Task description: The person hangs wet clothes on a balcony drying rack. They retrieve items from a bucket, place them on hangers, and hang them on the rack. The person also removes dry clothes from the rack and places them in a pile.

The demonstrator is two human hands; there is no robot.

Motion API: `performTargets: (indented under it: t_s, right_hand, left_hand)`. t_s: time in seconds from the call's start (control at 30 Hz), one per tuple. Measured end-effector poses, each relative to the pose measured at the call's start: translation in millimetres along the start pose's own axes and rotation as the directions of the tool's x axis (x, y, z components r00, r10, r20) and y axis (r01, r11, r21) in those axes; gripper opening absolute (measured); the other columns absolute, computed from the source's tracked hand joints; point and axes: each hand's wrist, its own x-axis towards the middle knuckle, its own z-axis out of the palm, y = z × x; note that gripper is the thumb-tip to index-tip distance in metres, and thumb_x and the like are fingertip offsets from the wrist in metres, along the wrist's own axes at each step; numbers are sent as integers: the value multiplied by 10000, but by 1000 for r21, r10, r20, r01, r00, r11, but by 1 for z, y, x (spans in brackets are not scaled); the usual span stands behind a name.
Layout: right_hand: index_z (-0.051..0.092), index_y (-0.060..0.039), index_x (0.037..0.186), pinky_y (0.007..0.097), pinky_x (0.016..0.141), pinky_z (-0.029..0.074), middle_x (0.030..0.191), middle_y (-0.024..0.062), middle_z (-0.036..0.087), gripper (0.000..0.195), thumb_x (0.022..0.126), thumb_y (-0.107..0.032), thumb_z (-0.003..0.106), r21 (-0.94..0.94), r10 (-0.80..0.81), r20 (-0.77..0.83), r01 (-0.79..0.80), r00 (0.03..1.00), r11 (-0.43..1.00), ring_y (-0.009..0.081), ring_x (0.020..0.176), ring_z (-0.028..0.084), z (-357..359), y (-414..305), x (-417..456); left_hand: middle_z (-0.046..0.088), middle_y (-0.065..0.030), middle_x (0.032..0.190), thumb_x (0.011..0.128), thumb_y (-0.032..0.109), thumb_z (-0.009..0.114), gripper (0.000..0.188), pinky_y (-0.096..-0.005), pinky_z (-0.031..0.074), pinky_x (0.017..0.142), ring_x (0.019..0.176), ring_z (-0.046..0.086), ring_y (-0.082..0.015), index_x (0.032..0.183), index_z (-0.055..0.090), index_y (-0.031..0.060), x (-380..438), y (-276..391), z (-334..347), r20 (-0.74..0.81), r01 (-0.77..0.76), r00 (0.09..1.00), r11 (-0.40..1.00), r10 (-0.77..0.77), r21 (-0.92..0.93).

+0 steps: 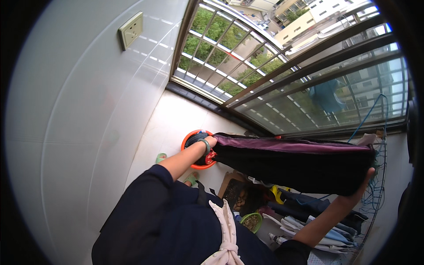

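Note:
A black garment (285,165) with a purple strip of cloth along its upper edge is stretched sideways between my hands. My left hand (210,141), with a bangle on the wrist, grips its left end. At the far right end, my right hand (361,185) holds the garment from below; most of the fingers are hidden behind the cloth. Below my left hand stands an orange basin (186,158) on the floor, with dark clothes (195,139) and a red patterned cloth (210,157) in it.
Ahead is a sliding window (285,82) with bars outside. A wire rack (381,179) and blue cord stand at the right. Below the garment hang several clothes (324,232). A green basket (256,228) and a cardboard box (227,182) sit on the floor. A wall socket (131,29) is on the left.

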Motion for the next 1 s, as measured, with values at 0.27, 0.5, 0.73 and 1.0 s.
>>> performTargets:
  t_s: [0.27, 0.5, 0.73, 1.0]
  right_hand:
    - [572, -52, 1039, 348, 774, 500, 976, 87, 621, 312, 870, -310, 523, 310, 390, -188, -323, 902, 894, 212, 867, 608, -98, 39, 11]
    - [588, -43, 1031, 358, 809, 492, 1015, 103, 617, 310, 864, -299, 537, 408, 383, -127, -303, 915, 861, 224, 908, 599, -95, 69, 13]
    - [545, -47, 1112, 372, 879, 444, 1091, 104, 585, 382, 897, -350, 456, 317, 384, -28, -356, 923, 879, 227, 1004, 559, -91, 64, 1]
    - [464, -72, 1212, 386, 930, 403, 1202, 107, 514, 412, 921, -356, 391, 383, 382, 116, -396, 917, 834, 244, 1106, 491, -73, 52, -10]
  left_hand:
    - [624, -116, 753, 823, 320, 487, 315, -329, 445, 625, 668, 583, -200, 825, 624, 37, -42, 54, -129, -498, 123, 780, 687, 379, 716]
    - [561, -3, 813, 893, 243, 431, 156, -278, 431, 545, 634, 531, -141, 916, 511, 111, -50, 61, -183, -476, -468, 777, 884, 412, 1]
    - [575, 19, 780, 881, 253, 481, 153, -244, 458, 543, 624, 562, -113, 890, 538, 111, -76, 130, -166, -416, -572, 737, 819, 533, 36]
    - [448, -79, 1229, 835, 412, 530, 590, -341, 368, 870, 1018, 470, -208, 1283, 328, 84, -109, 193, -81, -374, -464, 755, 842, 538, 276]
